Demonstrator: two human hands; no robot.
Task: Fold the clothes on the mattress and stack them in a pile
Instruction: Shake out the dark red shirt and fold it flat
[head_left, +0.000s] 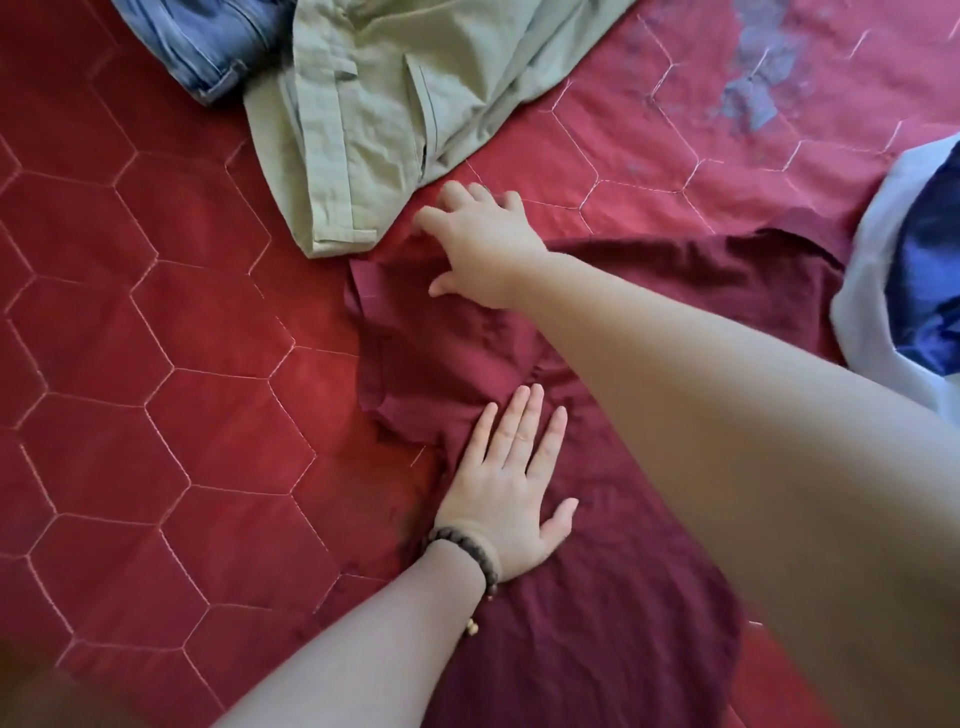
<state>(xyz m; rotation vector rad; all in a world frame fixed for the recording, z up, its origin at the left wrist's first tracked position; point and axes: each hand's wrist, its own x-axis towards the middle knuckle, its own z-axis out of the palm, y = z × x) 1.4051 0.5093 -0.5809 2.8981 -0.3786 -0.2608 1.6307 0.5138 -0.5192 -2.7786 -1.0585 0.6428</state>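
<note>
jeans (208, 41) cut off, blue-white garment (909, 270) cropped

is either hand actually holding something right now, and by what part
The right hand grips the maroon garment at its far edge, by the green trousers. The left hand only presses flat on its middle.

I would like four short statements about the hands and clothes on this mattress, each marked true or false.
1. The left hand lies flat on the maroon garment. True.
2. The right hand grips the green garment. False: it is at the maroon garment's far edge, beside the green one.
3. A bead bracelet is on the right wrist. False: it is on the left wrist.
4. Blue jeans lie at the far left, next to the green garment. True.
</note>
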